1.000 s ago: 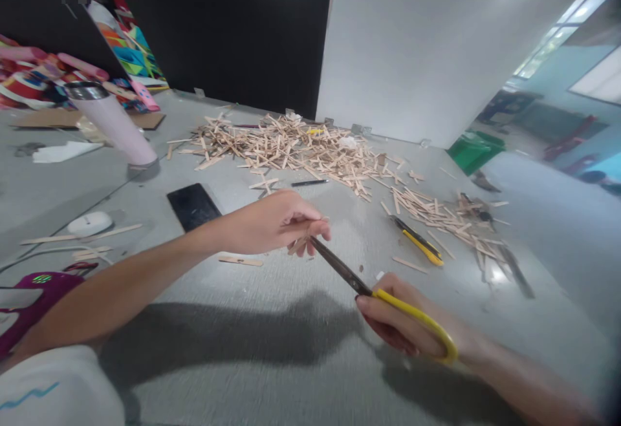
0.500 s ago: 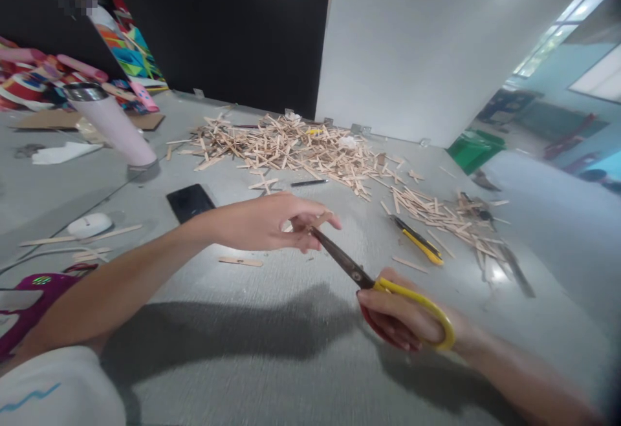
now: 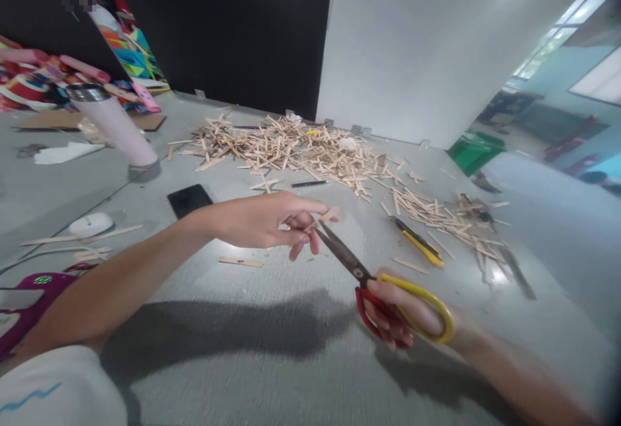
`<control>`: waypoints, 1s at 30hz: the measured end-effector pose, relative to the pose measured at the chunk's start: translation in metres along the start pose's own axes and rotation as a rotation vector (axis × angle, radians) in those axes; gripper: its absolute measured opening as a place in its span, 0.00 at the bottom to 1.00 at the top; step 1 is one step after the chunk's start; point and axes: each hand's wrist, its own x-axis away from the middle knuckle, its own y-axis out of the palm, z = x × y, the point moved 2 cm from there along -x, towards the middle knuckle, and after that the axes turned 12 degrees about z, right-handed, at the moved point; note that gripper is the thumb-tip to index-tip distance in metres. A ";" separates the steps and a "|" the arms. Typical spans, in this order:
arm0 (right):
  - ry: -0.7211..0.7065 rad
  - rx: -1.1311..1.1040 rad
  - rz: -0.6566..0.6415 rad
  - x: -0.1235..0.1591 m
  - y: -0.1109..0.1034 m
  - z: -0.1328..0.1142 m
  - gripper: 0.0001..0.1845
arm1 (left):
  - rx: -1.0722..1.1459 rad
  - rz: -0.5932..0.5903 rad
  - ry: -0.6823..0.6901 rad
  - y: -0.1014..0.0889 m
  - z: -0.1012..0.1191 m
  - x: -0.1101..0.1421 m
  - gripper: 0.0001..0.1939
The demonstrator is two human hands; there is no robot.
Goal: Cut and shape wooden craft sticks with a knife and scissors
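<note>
Between the fingers of my left hand [image 3: 272, 220] is a short piece of wooden craft stick [image 3: 330, 214], held above the grey table [image 3: 272, 374]. My right hand [image 3: 398, 309] grips a pair of scissors [image 3: 356, 271] with one yellow and one red handle. The scissor blades are slightly parted, and their tips are at the stick, close to my left fingertips. Below my left hand a single craft stick [image 3: 241, 262] with a dark mark in its middle lies on the table.
Behind my hands spreads a big heap of craft sticks [image 3: 286, 148]. A yellow utility knife [image 3: 420, 245], a pen [image 3: 309, 183] and loose sticks lie to the right and middle. Leftward are a phone [image 3: 189, 201], a mouse [image 3: 90, 225] and a pink tumbler [image 3: 116, 125].
The scissor blades have parted from nearly closed, and the red handle has swung away from the yellow one. The stick piece has turned slightly in my left fingers and shows more.
</note>
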 end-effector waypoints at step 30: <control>-0.113 0.483 0.391 0.007 -0.014 -0.022 0.34 | 0.012 0.140 -0.093 -0.014 -0.007 -0.004 0.08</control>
